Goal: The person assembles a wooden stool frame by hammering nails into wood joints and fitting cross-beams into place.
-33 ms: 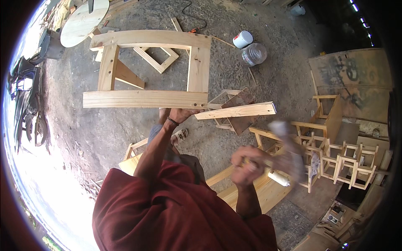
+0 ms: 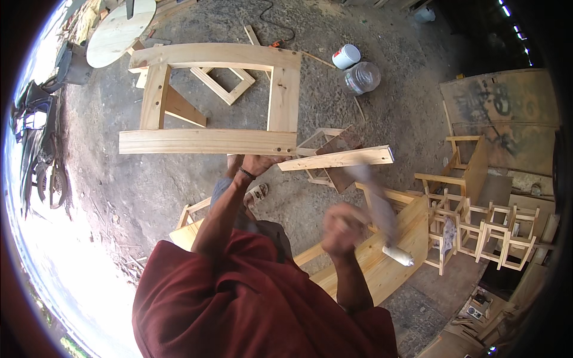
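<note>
Blurred by its swing, a hammer [image 2: 377, 206] is gripped in my right hand [image 2: 345, 230], to the right of my body. My left hand [image 2: 261, 163], with a dark band at the wrist, closes against the underside of a pale wooden frame [image 2: 209, 142] near its lower right corner. Some of the left fingers are hidden by the rail. Dark round holes or plugs mark the frame's joints. From that corner a wooden board [image 2: 337, 158] juts to the right, its free end below and left of the hammer head's level.
A wooden bench [image 2: 400, 238] bears a white bottle [image 2: 398, 255]. Small stool frames [image 2: 477, 230] stand at right. Farther off are a white bucket [image 2: 346, 56], a clear plastic jug [image 2: 362, 78] and a small square frame [image 2: 230, 92]. A motorcycle [image 2: 45, 149] stands far left.
The hammer and my right hand have swung left, bringing the hammer head closer to the board. My left hand and the wooden frame have hardly moved.
</note>
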Tool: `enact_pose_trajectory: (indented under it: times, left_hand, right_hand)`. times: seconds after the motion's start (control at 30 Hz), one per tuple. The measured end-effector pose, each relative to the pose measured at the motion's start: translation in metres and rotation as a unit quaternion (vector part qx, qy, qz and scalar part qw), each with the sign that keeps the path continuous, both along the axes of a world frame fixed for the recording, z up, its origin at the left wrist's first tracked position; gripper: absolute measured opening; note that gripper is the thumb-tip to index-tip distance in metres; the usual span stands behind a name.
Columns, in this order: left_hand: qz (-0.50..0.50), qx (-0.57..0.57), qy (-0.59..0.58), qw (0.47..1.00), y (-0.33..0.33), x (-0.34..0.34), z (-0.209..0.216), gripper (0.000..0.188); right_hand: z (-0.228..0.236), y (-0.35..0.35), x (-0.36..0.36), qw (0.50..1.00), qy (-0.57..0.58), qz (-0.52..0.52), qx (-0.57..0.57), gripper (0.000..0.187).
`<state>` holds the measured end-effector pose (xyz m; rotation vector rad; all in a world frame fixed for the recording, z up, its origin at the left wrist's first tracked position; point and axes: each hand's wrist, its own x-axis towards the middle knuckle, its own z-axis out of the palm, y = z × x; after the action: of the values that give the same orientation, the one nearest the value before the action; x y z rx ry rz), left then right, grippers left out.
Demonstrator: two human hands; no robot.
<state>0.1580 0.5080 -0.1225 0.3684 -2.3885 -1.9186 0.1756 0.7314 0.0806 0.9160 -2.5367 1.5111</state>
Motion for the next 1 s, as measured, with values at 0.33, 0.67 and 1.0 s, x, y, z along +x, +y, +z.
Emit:
enact_pose_trajectory:
  times: [0.33,0.67,1.0]
  left_hand:
    - [0.015,0.060,0.052,0.997,0.004,0.004,-0.017,0.050]
    - [0.002,0.081,0.017,0.997,0.002,0.002,0.011,0.058]
    - [0.009,0.064,0.084,0.994,-0.001,0.000,0.002,0.055]
  right_hand:
    - [0.019,-0.014,-0.004,0.997,-0.055,-0.060,0.011,0.019]
    - [0.009,-0.027,-0.009,0.988,-0.085,-0.029,0.123,0.017]
    - [-0.016,-0.026,-0.017,0.967,-0.167,-0.029,0.191,0.022]
